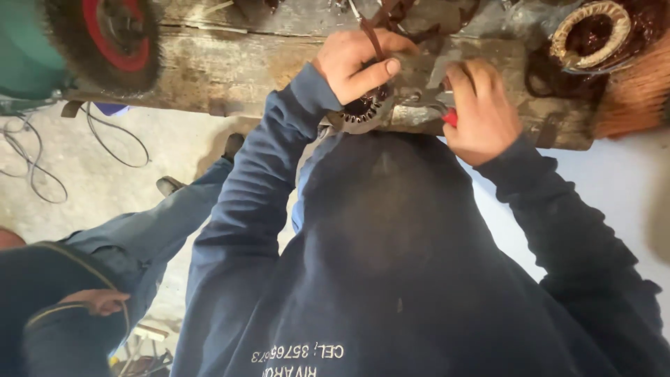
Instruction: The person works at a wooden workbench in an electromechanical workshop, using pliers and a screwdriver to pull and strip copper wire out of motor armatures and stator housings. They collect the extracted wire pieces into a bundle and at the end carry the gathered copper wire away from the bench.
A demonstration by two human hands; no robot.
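Head view. Left hand (pixel 357 63): closing around a round metal motor core (pixel 364 112), thumb pressing across its top; the core is sitting at the near edge of the desk (pixel 230 66), partly overhanging it. A dark strip (pixel 373 35) is running up from under the fingers. Right hand (pixel 478 112): gripping red-handled pliers (pixel 447 112), whose jaws are pointing toward the core. Both sleeves are dark blue. A wire brush wheel with a red centre (pixel 112 38) is standing at the far left corner of the desk. A wound copper coil (pixel 593 35) and loose copper wire (pixel 638 91) are lying at the right end. Another person's hand (pixel 98 301) is resting low at the left, above the concrete floor (pixel 91 181) with cables (pixel 42 153).
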